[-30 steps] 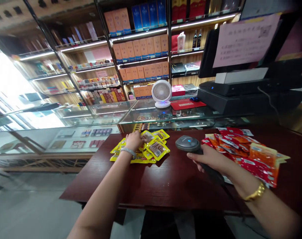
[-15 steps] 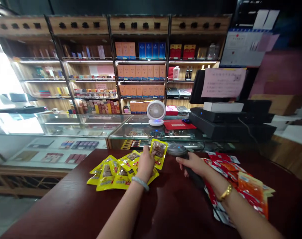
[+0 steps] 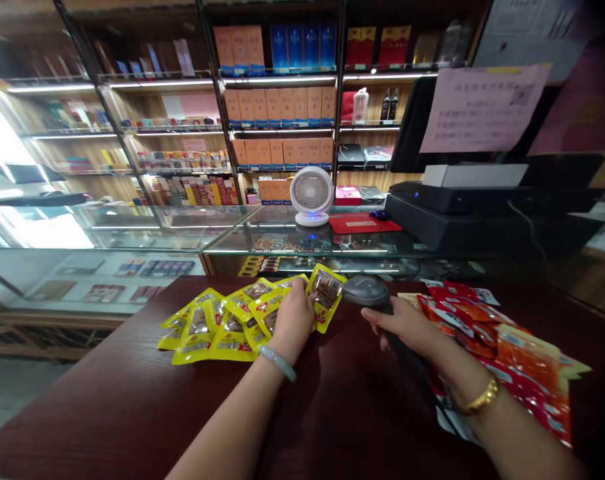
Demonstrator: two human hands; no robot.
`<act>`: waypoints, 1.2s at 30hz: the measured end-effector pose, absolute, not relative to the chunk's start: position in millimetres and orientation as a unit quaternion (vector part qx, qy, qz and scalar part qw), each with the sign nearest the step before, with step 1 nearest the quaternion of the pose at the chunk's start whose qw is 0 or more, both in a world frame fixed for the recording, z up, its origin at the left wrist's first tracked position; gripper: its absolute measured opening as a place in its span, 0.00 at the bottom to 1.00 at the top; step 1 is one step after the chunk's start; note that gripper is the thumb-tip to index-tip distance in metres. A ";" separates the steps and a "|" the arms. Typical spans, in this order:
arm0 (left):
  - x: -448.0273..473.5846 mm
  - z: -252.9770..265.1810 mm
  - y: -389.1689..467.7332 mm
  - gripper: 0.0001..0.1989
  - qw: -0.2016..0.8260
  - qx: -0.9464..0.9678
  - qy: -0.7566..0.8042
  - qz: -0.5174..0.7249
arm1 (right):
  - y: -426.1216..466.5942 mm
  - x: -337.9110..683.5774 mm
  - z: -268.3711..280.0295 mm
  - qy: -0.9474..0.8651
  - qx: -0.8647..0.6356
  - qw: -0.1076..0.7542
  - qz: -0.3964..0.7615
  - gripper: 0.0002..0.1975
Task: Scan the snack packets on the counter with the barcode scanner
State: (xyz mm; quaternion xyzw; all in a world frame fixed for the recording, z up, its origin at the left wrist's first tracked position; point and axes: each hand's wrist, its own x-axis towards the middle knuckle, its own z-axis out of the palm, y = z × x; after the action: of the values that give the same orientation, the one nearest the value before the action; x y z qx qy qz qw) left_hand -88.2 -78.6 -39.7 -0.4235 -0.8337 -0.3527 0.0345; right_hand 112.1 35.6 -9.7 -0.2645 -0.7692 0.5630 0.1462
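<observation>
My left hand (image 3: 295,315) grips one yellow snack packet (image 3: 325,295) and holds it tilted up, face toward the scanner. Just to its right my right hand (image 3: 407,325) is closed around the handle of a black barcode scanner (image 3: 366,291), whose head sits close to the packet. A spread of several more yellow packets (image 3: 210,327) lies on the dark wooden counter (image 3: 132,413) to the left of my left hand. Under and behind my right forearm lies a heap of red and orange packets (image 3: 502,357).
Behind the counter runs a glass display case (image 3: 262,243) bearing a small white fan (image 3: 311,195), a red mat (image 3: 363,223) and a black till with a screen (image 3: 482,200). Shelves of boxed goods (image 3: 277,100) fill the back wall.
My left hand lifted one yellow packet off the pile and brought it right, beside the scanner head. My right hand kept hold of the scanner. The camera view shifted.
</observation>
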 end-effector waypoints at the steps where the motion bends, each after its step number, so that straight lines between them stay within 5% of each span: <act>1: -88.0 -41.6 -77.9 0.07 0.029 -0.422 -0.834 -0.354 | 35.8 112.0 -10.2 -0.767 -0.268 0.142 0.565 0.23; 10: -63.6 -63.9 -71.2 0.29 -0.030 -0.593 -0.728 -0.342 | 37.3 109.1 -16.2 -0.769 -0.269 0.126 0.566 0.26; 18: -114.6 -17.7 -109.2 0.20 0.127 -0.451 -0.862 -0.191 | 36.2 108.3 -19.3 -0.767 -0.276 0.113 0.569 0.25; 23: -155.2 -15.3 -132.7 0.20 0.102 -0.350 -0.928 -0.081 | 35.7 107.6 -22.4 -0.769 -0.282 0.099 0.566 0.25; 36: -142.6 -14.4 -114.9 0.13 0.085 -0.307 -0.909 -0.268 | 22.2 107.7 -25.3 -0.776 -0.208 0.036 0.594 0.22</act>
State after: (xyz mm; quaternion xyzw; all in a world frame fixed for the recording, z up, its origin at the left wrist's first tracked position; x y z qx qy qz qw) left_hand -142.6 -114.9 -14.4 -0.3067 -0.9093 -0.2682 0.0853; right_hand 107.7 22.2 -25.3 -0.2084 -0.7761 0.5940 0.0362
